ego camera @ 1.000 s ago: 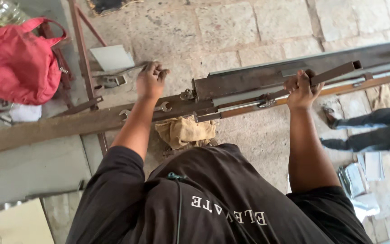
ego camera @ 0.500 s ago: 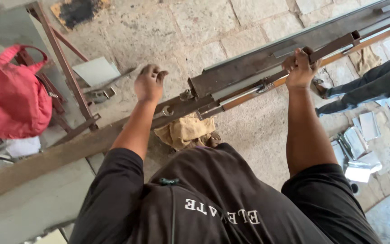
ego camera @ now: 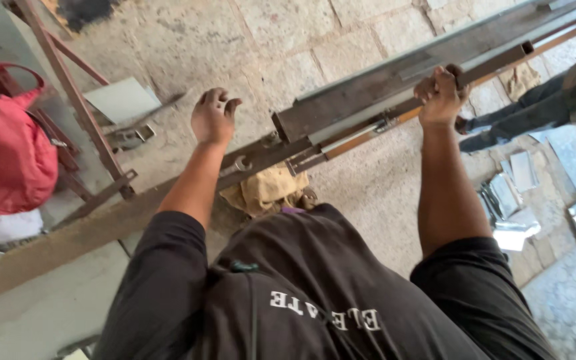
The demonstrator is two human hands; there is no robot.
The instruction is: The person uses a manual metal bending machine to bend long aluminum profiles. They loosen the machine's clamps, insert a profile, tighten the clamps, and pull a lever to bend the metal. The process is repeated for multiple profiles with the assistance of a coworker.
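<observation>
The right hand [ego camera: 440,95] has its grip clamped around a square steel tube [ego camera: 495,61] in the upper right of the frame, seemingly to steady the long steel beam [ego camera: 368,93] running diagonally, while the left hand [ego camera: 212,119] hovers with fingers apart beside a spanner [ego camera: 237,165].

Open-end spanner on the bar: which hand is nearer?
Left. The left hand hovers open just above the spanner, not touching it. The right hand is far along to the right, gripping the square steel tube.
</observation>
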